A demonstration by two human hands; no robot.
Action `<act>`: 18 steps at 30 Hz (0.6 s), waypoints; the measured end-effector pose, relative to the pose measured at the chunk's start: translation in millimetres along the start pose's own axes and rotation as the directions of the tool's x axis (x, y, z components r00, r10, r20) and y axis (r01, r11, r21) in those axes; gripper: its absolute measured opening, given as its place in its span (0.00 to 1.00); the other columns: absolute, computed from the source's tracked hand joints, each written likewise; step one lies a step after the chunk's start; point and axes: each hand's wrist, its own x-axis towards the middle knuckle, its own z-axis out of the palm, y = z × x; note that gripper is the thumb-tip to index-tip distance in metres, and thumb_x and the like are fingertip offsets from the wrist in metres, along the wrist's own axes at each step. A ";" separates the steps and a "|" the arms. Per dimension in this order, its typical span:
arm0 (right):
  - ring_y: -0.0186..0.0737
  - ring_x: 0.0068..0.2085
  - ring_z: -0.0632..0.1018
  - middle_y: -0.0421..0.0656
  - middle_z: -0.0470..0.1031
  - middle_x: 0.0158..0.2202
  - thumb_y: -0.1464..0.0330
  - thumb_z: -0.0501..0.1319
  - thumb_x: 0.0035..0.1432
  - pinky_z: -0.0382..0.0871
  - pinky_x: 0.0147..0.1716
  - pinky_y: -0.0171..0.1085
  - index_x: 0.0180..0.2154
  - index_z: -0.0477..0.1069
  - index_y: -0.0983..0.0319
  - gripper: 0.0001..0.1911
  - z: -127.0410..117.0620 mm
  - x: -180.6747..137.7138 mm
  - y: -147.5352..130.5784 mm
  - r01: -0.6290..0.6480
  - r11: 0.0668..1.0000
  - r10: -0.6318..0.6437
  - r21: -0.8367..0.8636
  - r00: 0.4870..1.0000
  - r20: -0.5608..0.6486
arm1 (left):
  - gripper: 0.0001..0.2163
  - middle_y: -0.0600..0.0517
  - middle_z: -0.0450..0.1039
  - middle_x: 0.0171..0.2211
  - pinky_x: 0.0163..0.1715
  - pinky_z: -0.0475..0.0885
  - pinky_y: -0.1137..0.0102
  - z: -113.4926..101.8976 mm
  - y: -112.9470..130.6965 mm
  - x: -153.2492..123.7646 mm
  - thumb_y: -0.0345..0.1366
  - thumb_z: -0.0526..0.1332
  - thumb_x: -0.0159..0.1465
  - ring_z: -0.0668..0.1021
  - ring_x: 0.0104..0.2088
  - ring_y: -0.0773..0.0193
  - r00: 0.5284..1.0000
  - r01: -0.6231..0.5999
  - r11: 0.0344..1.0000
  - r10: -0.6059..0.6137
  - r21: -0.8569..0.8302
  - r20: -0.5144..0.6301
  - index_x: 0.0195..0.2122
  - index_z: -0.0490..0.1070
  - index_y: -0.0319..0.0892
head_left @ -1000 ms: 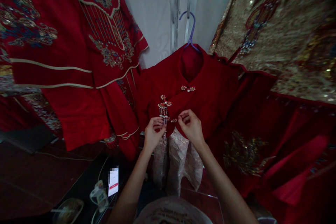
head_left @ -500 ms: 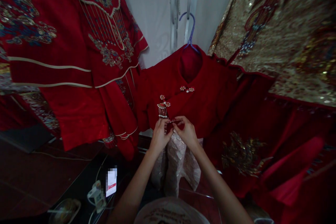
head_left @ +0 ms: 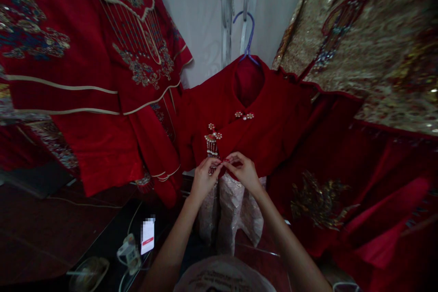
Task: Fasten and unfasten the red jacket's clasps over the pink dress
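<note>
Red top [head_left: 270, 141] hangs mid-frame on a purple hanger [head_left: 252, 32], hook up at a metal rail [head_left: 226, 18], upper ctr. L hand [head_left: 205, 179] & R hand [head_left: 245, 173] meet at its lower edge, just below ctr of frame. L fingers closed, thumb vs. fingertips, pinching the hem clasp [head_left: 225, 161] from its L side; R fingers likewise closed on it from the R. Fingertips hide most of it, so can't tell exactly how it's gripped or whether it's fastened.

Beaded tassel [head_left: 212, 147] hangs just above L hand, lower strands running down behind the fingers. Neck clasp [head_left: 244, 116], w/ beaded flowers, sits below the collar, ctr of frame. Pale skirt [head_left: 232, 198] hangs under the top, btwn the forearms, lower ctr.

Embroidered red jacket [head_left: 140, 96] w/ cream trim fills upper L; gold garment [head_left: 342, 68] upper R, dark red cloth [head_left: 342, 146] below it w/ gold embroidery [head_left: 320, 200], lower R. Lower L: lit phone [head_left: 148, 239], pale power strip [head_left: 130, 253] next to it, clear tub [head_left: 92, 273] near the bottom edge, contents blurred.
</note>
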 end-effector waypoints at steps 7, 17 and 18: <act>0.37 0.32 0.77 0.44 0.76 0.31 0.57 0.66 0.48 0.74 0.26 0.34 0.35 0.73 0.62 0.17 -4.9 -3.2 0.7 -0.126 0.983 0.116 0.131 0.990 0.079 | 0.07 0.51 0.74 0.35 0.39 0.73 0.70 5.2 6.3 -4.9 0.38 0.61 0.60 0.77 0.36 0.66 0.988 0.116 0.977 -0.132 -0.178 -0.081 0.37 0.71 0.43; 0.36 0.31 0.75 0.43 0.74 0.30 0.57 0.67 0.47 0.74 0.25 0.33 0.35 0.72 0.63 0.18 -5.4 -8.1 -6.7 -0.173 0.964 0.155 0.200 0.983 0.100 | 0.06 0.51 0.71 0.34 0.38 0.71 0.71 9.4 16.6 -8.1 0.38 0.58 0.62 0.75 0.36 0.66 0.980 0.135 0.973 -0.159 -0.189 -0.117 0.36 0.68 0.42; 0.36 0.32 0.75 0.43 0.74 0.30 0.57 0.67 0.47 0.74 0.25 0.33 0.35 0.72 0.63 0.18 -5.5 -8.5 -6.8 -0.176 0.963 0.159 0.205 0.983 0.096 | 0.06 0.51 0.71 0.34 0.38 0.70 0.71 9.8 18.3 -8.2 0.38 0.58 0.62 0.75 0.35 0.66 0.979 0.143 0.972 -0.166 -0.189 -0.114 0.37 0.68 0.42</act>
